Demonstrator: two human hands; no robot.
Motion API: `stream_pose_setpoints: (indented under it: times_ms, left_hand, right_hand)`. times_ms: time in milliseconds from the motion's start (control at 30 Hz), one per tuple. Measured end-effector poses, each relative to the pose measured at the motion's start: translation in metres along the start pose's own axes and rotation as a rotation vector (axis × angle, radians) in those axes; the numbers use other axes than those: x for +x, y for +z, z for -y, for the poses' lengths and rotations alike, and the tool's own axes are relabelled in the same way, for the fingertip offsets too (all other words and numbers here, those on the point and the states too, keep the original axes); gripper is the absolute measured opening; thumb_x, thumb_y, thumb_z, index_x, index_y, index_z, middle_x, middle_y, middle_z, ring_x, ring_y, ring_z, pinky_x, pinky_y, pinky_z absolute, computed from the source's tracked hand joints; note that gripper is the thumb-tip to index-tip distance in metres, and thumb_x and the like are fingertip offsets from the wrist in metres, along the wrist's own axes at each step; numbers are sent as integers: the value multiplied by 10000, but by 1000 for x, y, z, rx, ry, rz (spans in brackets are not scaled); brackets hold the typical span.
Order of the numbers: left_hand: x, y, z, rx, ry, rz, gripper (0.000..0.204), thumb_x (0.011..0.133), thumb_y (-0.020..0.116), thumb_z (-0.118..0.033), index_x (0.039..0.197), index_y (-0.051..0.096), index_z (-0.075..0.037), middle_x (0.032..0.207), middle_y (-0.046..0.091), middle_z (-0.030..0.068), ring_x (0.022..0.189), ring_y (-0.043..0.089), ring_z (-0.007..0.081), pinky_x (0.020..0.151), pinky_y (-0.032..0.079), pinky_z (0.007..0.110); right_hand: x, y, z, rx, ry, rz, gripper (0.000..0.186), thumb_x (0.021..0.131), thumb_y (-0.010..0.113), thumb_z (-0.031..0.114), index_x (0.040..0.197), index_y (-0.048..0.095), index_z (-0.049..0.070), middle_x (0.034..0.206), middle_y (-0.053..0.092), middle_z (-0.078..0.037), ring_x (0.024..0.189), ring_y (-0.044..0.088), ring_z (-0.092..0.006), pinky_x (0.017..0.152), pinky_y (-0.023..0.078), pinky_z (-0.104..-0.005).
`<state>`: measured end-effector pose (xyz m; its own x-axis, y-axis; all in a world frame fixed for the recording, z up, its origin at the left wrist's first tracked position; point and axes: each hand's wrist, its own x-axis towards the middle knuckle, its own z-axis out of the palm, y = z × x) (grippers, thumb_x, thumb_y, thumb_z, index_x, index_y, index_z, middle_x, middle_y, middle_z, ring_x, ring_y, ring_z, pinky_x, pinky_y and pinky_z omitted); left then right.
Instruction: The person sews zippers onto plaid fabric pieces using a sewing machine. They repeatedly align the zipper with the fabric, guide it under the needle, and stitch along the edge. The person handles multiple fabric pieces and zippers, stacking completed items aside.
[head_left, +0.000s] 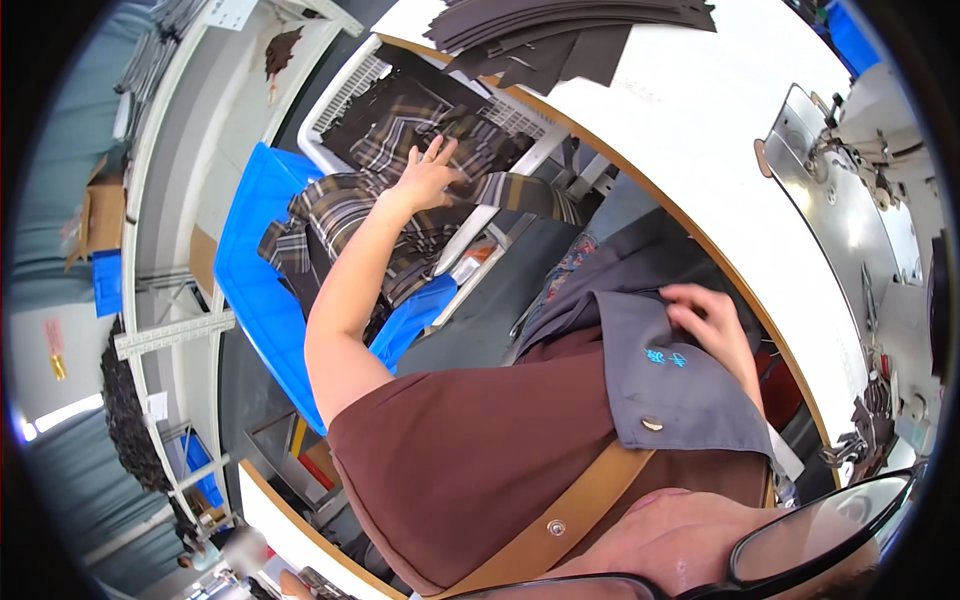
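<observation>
My left hand (428, 172) reaches out with its fingers spread over pieces of brown-and-grey plaid fabric (330, 210). The plaid pieces lie heaped in a blue plastic bin (240, 255) and a white basket (335, 105) behind it, along with dark fabric. My right hand (705, 325) is at my grey apron (680, 400), fingers loosely bent and apart, fingertips beside the folded bib.
A white worktable (690, 110) curves along the right, with stacked dark cut pieces (530, 45) and a sewing machine (830, 175). White metal shelving (145, 340) with a cardboard box (100, 215) stands at the left. Another table edge (270, 510) shows at lower left.
</observation>
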<state>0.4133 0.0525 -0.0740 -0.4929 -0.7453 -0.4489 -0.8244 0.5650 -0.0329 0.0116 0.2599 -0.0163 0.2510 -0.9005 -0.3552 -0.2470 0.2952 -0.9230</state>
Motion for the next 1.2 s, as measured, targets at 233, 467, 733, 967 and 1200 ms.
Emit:
stream_pose_setpoints:
  times_ms: [233,467,733,967,1200]
  left_hand:
    - [-63,-172,-75,-1050,183,176,164,892,584,-130,789,596,-2,588,509,-25,512,472,33,480,365,199]
    - [-28,-244,-156,-919,813,238,175,786,709,-98,846,612,34,573,551,5,550,499,39,578,439,211]
    - [59,-321,-171,-342,750,148,206,696,734,-109,818,654,36,652,558,-57,637,473,33,625,417,200]
    - [120,-386,-231,193,577,-79,277,704,741,-173,957,671,-85,849,653,50,793,609,199,806,457,312]
    - [211,-245,-291,254,669,-920,772,717,715,-392,1354,376,-119,1407,349,166,1313,320,314,981,242,624]
  right_hand:
    - [34,21,35,-183,-517,-136,738,733,753,222,1343,388,24,1295,481,-157,1216,450,-274,992,370,-374]
    - [49,-13,89,-43,-278,78,225,811,619,74,1008,604,-32,809,647,-92,797,640,-157,737,507,-290]
    - [-89,-104,43,216,-79,-385,201,818,557,17,993,649,-20,891,669,-15,811,582,-56,775,447,-203]
    - [-97,-45,-3,722,30,-391,65,817,653,101,783,601,81,698,550,80,626,429,5,571,316,-164]
    - [-66,-17,-41,871,157,-320,61,790,667,36,779,616,69,735,609,33,672,519,-30,652,396,-182]
